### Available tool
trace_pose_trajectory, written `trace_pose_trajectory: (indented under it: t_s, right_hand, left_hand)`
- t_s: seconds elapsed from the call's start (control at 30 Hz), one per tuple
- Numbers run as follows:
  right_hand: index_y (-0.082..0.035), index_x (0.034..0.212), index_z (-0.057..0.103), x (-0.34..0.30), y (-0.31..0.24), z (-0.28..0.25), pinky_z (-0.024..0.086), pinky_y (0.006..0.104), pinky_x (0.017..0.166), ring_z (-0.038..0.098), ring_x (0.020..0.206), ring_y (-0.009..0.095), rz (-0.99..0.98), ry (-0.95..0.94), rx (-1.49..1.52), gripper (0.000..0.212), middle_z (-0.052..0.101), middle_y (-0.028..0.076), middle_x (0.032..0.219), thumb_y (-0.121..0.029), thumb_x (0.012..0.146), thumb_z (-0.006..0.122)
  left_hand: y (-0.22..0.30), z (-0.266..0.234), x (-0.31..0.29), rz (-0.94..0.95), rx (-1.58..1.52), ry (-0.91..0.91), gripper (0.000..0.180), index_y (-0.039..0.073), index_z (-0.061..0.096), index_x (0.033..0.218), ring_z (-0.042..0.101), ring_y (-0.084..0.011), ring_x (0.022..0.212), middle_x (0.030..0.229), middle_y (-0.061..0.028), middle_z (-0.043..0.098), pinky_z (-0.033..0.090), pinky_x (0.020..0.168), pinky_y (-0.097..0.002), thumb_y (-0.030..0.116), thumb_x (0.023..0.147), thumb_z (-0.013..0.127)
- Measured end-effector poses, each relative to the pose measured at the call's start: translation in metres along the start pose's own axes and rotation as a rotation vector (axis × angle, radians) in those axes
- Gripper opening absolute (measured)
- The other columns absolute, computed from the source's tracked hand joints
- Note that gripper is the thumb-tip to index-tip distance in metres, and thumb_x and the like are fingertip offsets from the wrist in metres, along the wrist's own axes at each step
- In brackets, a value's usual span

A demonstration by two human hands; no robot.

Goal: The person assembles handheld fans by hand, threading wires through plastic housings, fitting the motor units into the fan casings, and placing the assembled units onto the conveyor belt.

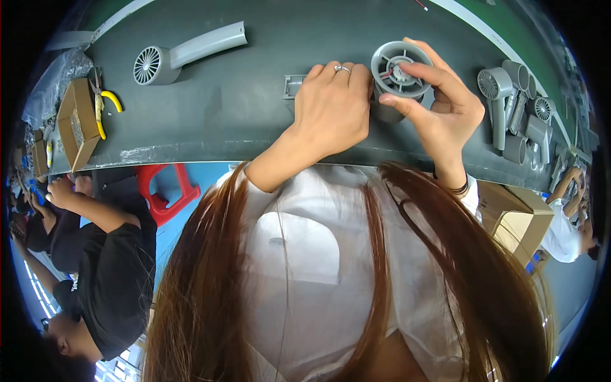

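Your right hand (pixel 445 99) grips the rim of a round grey fan housing (pixel 379 84) between thumb and fingers, with the index finger reaching in to the hub, where a bit of red wire (pixel 387 74) shows. The housing is right of centre, over the near half of the dark green table (pixel 223 108), its open spoked end facing you. Your left hand (pixel 331 108), back upward, is closed over a grey handle (pixel 293 86) just left of the housing; its squared end pokes out past your knuckles, and your fingertips are hidden. You can't tell whether handle and housing are joined. Far left lies a grey fan with a handle (pixel 191 54); nearer the left edge, yellow-handled pliers (pixel 100 105) rest against an open cardboard box (pixel 77 127). Grey fan parts (pixel 514 108) cluster on the right.
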State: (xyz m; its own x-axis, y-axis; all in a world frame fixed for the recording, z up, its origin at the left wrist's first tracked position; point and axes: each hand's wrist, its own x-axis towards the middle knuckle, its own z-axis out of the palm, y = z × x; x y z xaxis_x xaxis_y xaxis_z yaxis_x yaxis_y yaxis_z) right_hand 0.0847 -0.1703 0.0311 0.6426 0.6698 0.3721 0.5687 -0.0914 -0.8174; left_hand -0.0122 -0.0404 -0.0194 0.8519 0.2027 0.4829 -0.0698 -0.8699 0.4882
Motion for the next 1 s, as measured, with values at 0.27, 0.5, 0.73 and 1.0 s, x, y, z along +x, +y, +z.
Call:
trace_pose_trajectory:
  t_s: [0.27, 0.5, 0.73, 1.0]
  right_hand:
    - [0.004, 0.083, 0.068, -0.002, 0.006, 0.001, 0.052, 0.0289, 0.082, 0.064, 0.093, 0.018, 0.040, 0.117, 0.237, 0.028, 0.066, 0.017, 0.106, 0.005, 0.059, 0.082]
    - [0.007, 0.081, 0.066, -0.026, 0.003, 0.012, 0.053, 0.0310, 0.081, 0.065, 0.094, 0.023, -0.002, 0.216, 0.252, 0.031, 0.063, 0.024, 0.108, 0.004, 0.056, 0.084]
    - [0.003, 0.084, 0.061, -0.046, -0.006, 0.002, 0.055, 0.0363, 0.079, 0.066, 0.094, 0.033, -0.148, 0.065, -0.015, 0.043, 0.061, 0.030, 0.109, -0.013, 0.056, 0.089]
    - [-0.001, 0.093, 0.050, -0.079, -0.015, -0.011, 0.034, 0.0550, 0.105, 0.053, 0.118, 0.039, -0.103, -0.144, -0.039, 0.034, 0.049, 0.031, 0.125, 0.001, 0.069, 0.074]
  left_hand:
    - [0.002, 0.010, 0.002, 0.079, 0.140, 0.108, 0.012, 0.005, 0.049, 0.067, 0.051, -0.0245, 0.056, 0.061, -0.0097, 0.053, 0.040, 0.056, -0.0343, 0.011, 0.061, 0.058]
    - [0.004, 0.003, -0.009, 0.131, 0.179, 0.080, 0.017, 0.006, 0.047, 0.066, 0.049, -0.0239, 0.058, 0.061, -0.0085, 0.050, 0.038, 0.056, -0.0341, 0.014, 0.059, 0.059]
    - [0.006, -0.003, -0.026, 0.142, 0.056, -0.003, 0.018, 0.004, 0.049, 0.072, 0.049, -0.0256, 0.065, 0.070, -0.0105, 0.052, 0.037, 0.058, -0.0351, 0.013, 0.062, 0.060]
    - [0.013, -0.040, -0.021, 0.097, -0.058, -0.460, 0.017, 0.002, 0.054, 0.081, 0.062, -0.0253, 0.070, 0.077, -0.0116, 0.058, 0.049, 0.059, -0.0358, 0.016, 0.079, 0.064]
